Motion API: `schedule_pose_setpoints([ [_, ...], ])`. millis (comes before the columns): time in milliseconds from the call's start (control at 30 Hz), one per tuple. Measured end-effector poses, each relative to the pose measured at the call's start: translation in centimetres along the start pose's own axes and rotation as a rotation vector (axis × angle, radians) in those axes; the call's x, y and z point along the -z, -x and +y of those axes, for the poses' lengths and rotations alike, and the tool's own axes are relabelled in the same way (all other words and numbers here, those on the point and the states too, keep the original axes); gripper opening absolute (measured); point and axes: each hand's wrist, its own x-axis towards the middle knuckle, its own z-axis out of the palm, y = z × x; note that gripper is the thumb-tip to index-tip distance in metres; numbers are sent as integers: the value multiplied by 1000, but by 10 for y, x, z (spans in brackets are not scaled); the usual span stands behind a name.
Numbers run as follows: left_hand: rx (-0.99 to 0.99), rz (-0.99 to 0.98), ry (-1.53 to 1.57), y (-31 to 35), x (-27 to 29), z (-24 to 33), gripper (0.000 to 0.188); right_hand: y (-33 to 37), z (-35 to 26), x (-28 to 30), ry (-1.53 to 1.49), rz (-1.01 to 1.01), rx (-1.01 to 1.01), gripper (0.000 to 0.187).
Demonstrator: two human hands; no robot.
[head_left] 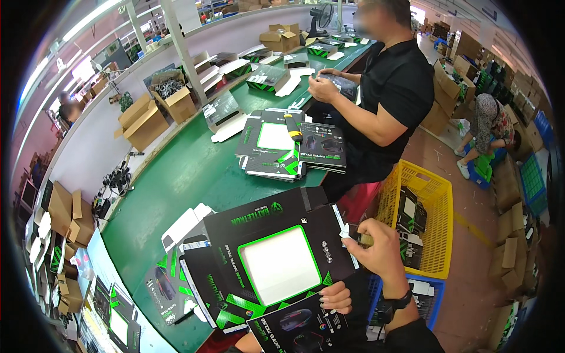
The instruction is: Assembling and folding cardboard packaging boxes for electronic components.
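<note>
A flat, unfolded carton (pixel 235 241), black with green trim and a white window, lies tilted in front of me over a stack of others. My left hand (pixel 336 297) has its fingers curled over the carton's near panel, gripping it; the rest of that hand is hidden beneath the card. At the carton's right side flap (pixel 342 230), which carries a pale strip, my right hand (pixel 379 247) pinches a small brownish object (pixel 366 239) between thumb and fingers. Its kind is not clear. A dark band circles the right wrist.
More flat cartons (pixel 168 288) lie under mine on the green table (pixel 159 194). A carton pile (pixel 265 150) bears a yellow-and-black tool (pixel 292 128). A yellow crate (pixel 438 235) and a blue crate (pixel 436 303) stand at right. A co-worker (pixel 391 88) holds a box (pixel 343 86).
</note>
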Motion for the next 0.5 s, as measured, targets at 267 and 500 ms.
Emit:
schedule_pose_setpoints([
  [267,63,14,7,7,6,15,12,9,4,-8,45,50,149,31],
  [500,82,-48,-246,-1,15,29,31,29,6,-5,457,-37,413,35],
])
